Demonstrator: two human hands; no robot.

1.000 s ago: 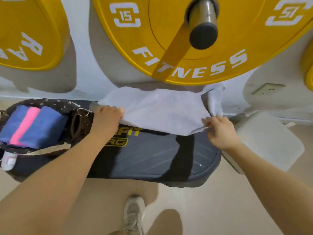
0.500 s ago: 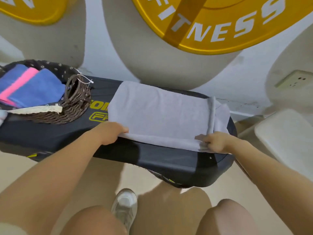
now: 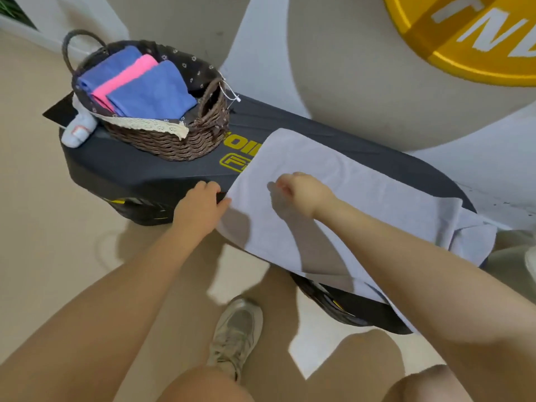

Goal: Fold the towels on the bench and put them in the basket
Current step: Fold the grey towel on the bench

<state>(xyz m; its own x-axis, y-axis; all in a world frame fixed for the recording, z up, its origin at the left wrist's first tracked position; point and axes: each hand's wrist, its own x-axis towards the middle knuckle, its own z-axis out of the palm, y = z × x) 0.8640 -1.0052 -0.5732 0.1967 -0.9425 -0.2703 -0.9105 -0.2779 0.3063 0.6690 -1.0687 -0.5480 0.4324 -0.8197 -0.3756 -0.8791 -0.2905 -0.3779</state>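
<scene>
A light grey towel (image 3: 342,198) lies folded along the dark bench (image 3: 139,172), its right end hanging over the bench end. My left hand (image 3: 198,206) grips the towel's near-left corner at the bench's front edge. With fingers curled and nothing in them, my right hand (image 3: 303,192) hovers just above the towel's left part and casts a shadow on it. At the bench's left end stands a brown wicker basket (image 3: 162,142) holding two folded blue towels (image 3: 150,94) and a pink towel (image 3: 124,79).
A small white rolled cloth (image 3: 77,129) leans against the basket's left side. A big yellow weight plate (image 3: 478,39) hangs on the wall at top right. My knees and one shoe (image 3: 235,335) are on the beige floor below the bench.
My right hand has let go of the towel's right corner and swung left over the towel. The left hand stays at the near-left corner. The view has tilted down and left.
</scene>
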